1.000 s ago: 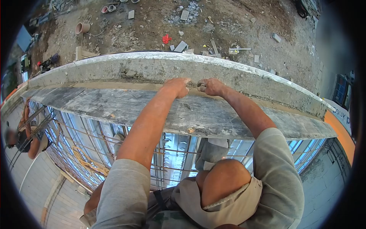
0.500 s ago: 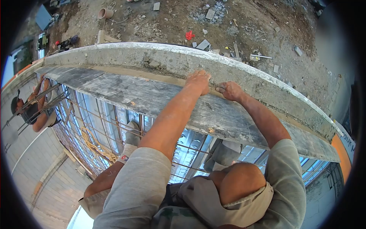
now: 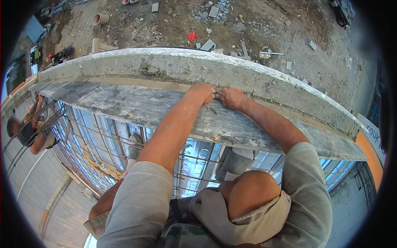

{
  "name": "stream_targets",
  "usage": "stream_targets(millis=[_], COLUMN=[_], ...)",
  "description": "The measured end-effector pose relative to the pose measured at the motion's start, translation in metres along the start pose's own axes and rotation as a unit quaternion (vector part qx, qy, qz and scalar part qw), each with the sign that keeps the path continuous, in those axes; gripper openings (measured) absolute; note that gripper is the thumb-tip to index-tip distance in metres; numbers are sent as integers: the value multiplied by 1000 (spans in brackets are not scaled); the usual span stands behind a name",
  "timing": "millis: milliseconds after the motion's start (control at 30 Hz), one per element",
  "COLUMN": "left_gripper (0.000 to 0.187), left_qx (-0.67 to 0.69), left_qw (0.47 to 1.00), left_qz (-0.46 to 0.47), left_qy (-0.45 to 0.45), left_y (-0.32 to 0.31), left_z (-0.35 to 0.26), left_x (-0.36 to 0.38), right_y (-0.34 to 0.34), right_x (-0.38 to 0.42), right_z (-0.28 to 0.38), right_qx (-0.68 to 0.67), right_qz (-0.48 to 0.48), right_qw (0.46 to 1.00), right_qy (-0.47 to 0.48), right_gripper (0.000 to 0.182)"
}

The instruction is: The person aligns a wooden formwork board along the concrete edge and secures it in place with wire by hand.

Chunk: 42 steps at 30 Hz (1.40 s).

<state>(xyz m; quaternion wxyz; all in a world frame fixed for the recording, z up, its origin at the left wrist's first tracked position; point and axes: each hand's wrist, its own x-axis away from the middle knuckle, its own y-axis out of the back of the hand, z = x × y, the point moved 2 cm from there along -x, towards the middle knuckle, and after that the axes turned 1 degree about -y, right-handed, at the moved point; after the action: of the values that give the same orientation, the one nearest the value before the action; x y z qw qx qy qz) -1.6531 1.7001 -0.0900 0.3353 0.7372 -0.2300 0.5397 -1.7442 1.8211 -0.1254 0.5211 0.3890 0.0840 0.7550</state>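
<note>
My left hand [image 3: 202, 92] is curled at the seam between a long grey board [image 3: 161, 103] and the rough concrete ledge [image 3: 182, 68]. Close on its right, my right hand [image 3: 229, 96] is closed with bent fingers at the same seam. The fingertips of both hands nearly meet over a tan strip [image 3: 140, 82] that runs along the board's far edge. Whatever lies between the fingers is too small to make out.
Below the board are rebar rods [image 3: 105, 134], metal decking [image 3: 192, 165] and a yellow rope [image 3: 97, 163]. A co-worker [image 3: 31, 132] is at the far left. Beyond the ledge, rubble, a bucket [image 3: 100, 19] and a red scrap [image 3: 192, 35] lie on dirt.
My right hand has moved in closer to my left hand, and my left hand's fingers are more curled. The surroundings have shifted slightly left in view.
</note>
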Motion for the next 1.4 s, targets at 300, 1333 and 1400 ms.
stream_targets(millis=[300,1333,1400], left_gripper=[30,37,33], left_qx=[28,97,59], left_qw=[997,994,993], left_qz=[-59,-54,-104], left_qy=[-43,-13,-21], left_y=[6,14,9], left_z=[-7,-5,-1], left_x=[9,6,-1], right_y=[-3,7,9], right_x=[-2,-7,-5], right_z=[4,7,11], right_qx=[-19,-55,-82], right_qz=[12,15,6], right_qw=[999,994,993], right_qy=[-28,-92,-84], right_gripper=[24,27,29])
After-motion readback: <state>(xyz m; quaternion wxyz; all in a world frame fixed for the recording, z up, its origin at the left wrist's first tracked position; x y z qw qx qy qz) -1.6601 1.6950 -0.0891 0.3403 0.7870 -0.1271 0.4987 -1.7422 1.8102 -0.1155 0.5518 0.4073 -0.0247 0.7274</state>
